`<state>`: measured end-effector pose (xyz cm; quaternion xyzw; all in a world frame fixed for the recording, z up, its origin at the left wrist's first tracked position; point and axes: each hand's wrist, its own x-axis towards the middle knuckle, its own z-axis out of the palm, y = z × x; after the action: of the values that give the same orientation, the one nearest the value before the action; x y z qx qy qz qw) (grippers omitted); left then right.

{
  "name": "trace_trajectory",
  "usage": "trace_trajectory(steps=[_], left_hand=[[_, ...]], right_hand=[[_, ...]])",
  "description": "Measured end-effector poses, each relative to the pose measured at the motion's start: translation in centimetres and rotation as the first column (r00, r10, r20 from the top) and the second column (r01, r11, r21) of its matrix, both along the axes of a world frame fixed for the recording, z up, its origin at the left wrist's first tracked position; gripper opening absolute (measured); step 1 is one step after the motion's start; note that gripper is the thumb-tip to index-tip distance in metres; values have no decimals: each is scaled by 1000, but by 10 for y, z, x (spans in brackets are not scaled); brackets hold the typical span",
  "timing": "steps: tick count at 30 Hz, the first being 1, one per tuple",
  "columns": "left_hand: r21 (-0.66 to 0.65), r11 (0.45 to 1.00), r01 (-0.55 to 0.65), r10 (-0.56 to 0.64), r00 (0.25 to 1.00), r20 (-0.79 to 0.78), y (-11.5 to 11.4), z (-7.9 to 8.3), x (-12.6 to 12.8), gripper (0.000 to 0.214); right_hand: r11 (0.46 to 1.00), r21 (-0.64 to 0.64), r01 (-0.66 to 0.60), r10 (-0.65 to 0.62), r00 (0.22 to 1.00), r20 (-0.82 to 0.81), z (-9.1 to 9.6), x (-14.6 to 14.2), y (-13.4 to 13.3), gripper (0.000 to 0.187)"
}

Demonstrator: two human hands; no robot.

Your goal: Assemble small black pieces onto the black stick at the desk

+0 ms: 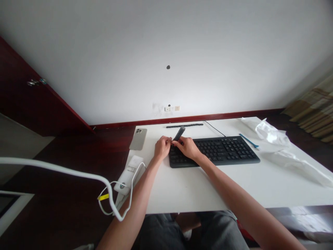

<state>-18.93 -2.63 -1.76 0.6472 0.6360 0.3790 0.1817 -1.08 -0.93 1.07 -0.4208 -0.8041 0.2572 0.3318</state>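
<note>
A black keyboard (221,150) lies on the white table (182,191). Over its upper left corner my right hand (187,147) is closed around a dark stick-like tool (179,133), its grey end tilted up and away; the lower end is hidden by my fingers. My left hand (162,147) is beside it at the keyboard's left edge, fingers pinched together near the tool's base. Whatever those fingers hold, if anything, is too small to make out. Behind my hands, a row of small black pieces that look like keycaps (184,125) lies along the table's far edge.
To the left lie a phone (138,139) and a white power strip (132,170) with a looping white cable (109,189). Right of the keyboard are a thin blue tool (249,141) and crumpled clear plastic bags (273,132). The keyboard's cable (214,128) runs to the back edge.
</note>
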Motion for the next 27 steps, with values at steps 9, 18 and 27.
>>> trace_trajectory(steps=[9, 18, 27], left_hand=[[3, 1000, 1, -1, 1000, -2, -2, 4, 1, 40], [5, 1000, -4, 4, 1000, -13, -1, 4, 2, 37], [32, 999, 24, -22, 999, -46, -2, -1, 1, 20]], right_hand=[[1000, -15, 24, -24, 999, -26, 1, -3, 1, 36], [999, -16, 49, -49, 998, -26, 3, -5, -1, 36], [995, -52, 82, -85, 994, -62, -2, -4, 4, 33]])
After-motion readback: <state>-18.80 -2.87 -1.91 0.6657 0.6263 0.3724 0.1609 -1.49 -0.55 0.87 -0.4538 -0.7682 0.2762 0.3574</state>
